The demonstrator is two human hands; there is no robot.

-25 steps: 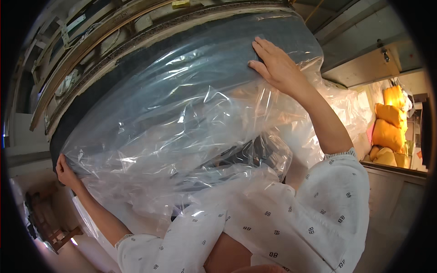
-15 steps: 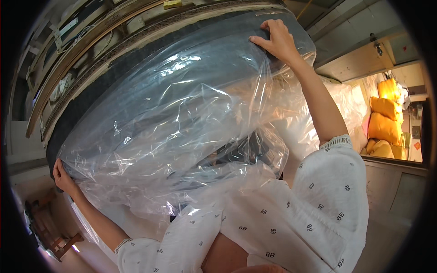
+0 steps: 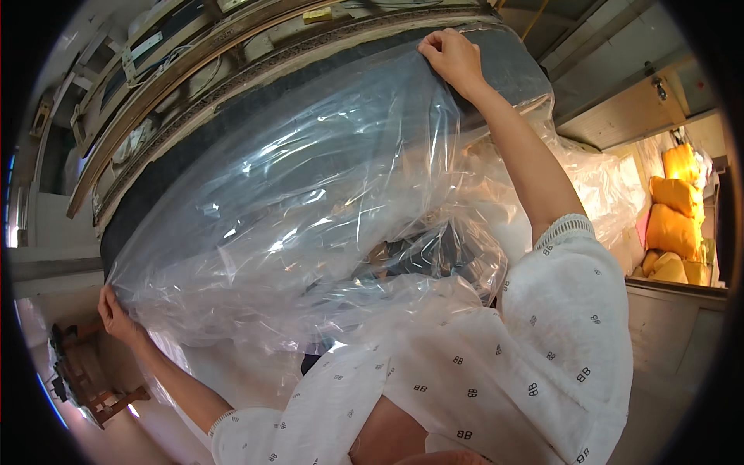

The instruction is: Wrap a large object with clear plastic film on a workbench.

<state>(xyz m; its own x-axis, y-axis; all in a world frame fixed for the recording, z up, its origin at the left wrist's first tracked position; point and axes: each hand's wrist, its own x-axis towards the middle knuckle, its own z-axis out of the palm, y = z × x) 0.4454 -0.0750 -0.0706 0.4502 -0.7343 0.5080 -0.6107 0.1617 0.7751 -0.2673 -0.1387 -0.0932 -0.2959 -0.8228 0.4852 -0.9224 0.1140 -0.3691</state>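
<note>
Clear plastic sheeting (image 3: 287, 186), shiny and full of creases, hangs stretched between my two hands over a dark work surface (image 3: 178, 159). My left hand (image 3: 118, 314) pinches its edge at the left end of the surface. At the far right my right hand (image 3: 453, 58) is closed, with thumb and forefinger pinching the sheet's far edge. Loose folds of the plastic bunch up against my body, in a heap. A dark opening with objects behind it shows through the folds near the middle, too blurred by the plastic to name.
Along the far side of the surface runs a long wooden rail (image 3: 186, 58). More plastic trails off to the right, toward stacked yellow bundles (image 3: 674, 225). A brown wooden stool-like frame (image 3: 97, 376) stands at lower left. A wooden panel (image 3: 628, 108) is at upper right.
My right hand has gone from loosely spread fingers to a closed pinch on the sheet, moving slightly left. The far edge is now drawn tighter. My left hand still holds its edge.
</note>
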